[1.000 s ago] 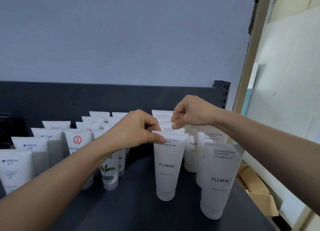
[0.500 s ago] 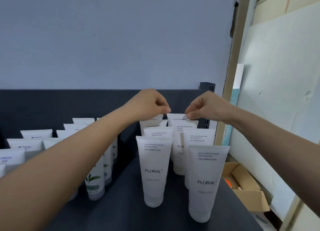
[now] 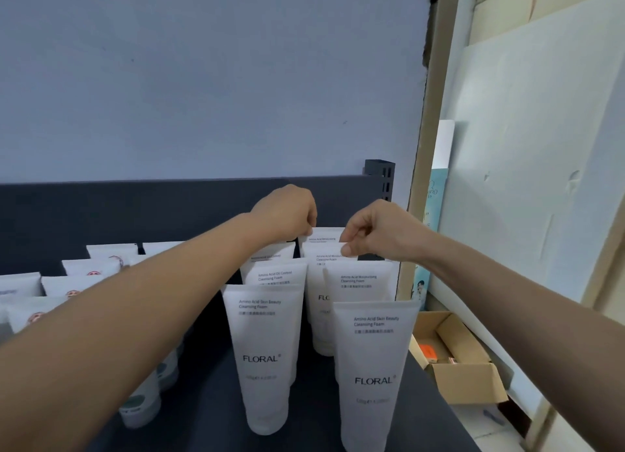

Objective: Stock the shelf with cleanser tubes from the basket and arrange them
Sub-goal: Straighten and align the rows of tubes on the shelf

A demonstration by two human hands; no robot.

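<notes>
A second ago the left hand [image 3: 287, 211] pinched the crimped top of the front tube [image 3: 267, 350] in the left column; that white matte plastic tube, printed FLORAL, now stands free and upright on its cap, and the hand has moved to the back of the column; the right hand [image 3: 378, 228] has stayed at the rear of the right column throughout.

Both forearms reach forward, knuckles up, wrists nearly level; the left hand's grip is curled tight over the tops of the rearmost tubes, and whether it pinches one is hidden by the fingers; the right hand's grip is a pinch, thumb and forefinger closed on the crimped top edge of a white back tube [image 3: 323, 251] in the right column.

The white FLORAL cleanser tubes [image 3: 372, 367] stand in two columns on the dark grey shelf [image 3: 209, 414], close together, labels facing the camera; to the left, partly behind the left forearm, stand rows of white tubes with red round emblems [image 3: 94, 269]; a dark back panel [image 3: 101, 214] rises behind them, ending at a slotted dark upright post [image 3: 380, 177]; above is a pale blue-grey wall [image 3: 203, 79]; to the right, below shelf level, lies an open brown cardboard box [image 3: 466, 380].
</notes>
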